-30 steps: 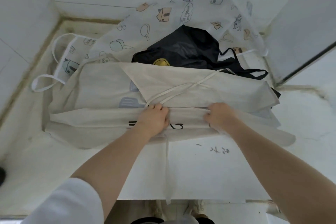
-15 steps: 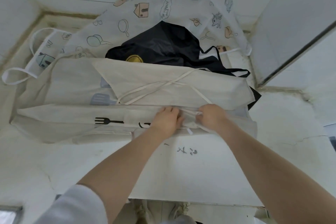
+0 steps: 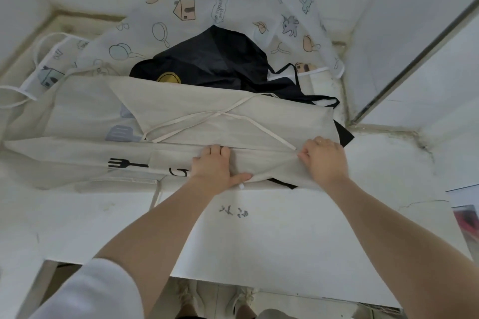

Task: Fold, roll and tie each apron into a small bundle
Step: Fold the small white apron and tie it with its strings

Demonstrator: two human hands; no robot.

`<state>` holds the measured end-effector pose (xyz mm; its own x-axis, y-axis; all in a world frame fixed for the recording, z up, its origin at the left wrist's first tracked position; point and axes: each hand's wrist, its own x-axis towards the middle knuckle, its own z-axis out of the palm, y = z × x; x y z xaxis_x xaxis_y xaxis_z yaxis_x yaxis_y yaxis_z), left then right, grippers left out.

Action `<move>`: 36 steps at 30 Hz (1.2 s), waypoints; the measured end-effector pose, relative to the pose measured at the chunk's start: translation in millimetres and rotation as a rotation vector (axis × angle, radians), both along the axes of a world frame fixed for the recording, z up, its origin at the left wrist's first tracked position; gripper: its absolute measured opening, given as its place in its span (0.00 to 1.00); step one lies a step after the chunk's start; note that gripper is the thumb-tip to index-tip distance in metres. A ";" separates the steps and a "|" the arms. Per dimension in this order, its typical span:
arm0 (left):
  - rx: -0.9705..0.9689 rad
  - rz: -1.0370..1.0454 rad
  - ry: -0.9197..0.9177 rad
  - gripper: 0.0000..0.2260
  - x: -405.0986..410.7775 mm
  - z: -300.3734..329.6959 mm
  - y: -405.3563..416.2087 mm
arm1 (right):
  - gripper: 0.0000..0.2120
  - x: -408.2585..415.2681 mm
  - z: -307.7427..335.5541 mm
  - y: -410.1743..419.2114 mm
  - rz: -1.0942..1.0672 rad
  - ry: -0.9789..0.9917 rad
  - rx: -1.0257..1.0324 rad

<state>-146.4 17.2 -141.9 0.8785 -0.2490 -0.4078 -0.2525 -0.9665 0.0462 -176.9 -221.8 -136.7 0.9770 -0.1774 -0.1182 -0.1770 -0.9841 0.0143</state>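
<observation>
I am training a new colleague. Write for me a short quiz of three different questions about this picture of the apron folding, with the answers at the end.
1. True or false: the beige apron is already rolled and tied into a bundle.
2. Which apron lies directly behind the beige one? A) black apron B) a red apron C) a striped apron
3. Fill in: the right hand pinches the beige fabric, while the left hand presses ____ on it.

Key: 1. False, it lies folded lengthwise and flat on the table, with its ties loose. 2. A. 3. flat.
</observation>
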 end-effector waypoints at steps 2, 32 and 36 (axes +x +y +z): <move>0.025 0.031 0.013 0.40 -1.1 1.6 -4.9 | 0.17 -10.0 -8.9 -2.2 -0.108 -0.012 0.087; -0.105 -0.103 0.072 0.15 21.4 21.9 33.8 | 0.21 35.8 38.6 80.0 0.203 -0.020 0.334; 0.110 -0.185 -0.190 0.22 34.4 32.0 66.9 | 0.24 63.1 37.1 109.6 0.215 0.060 0.350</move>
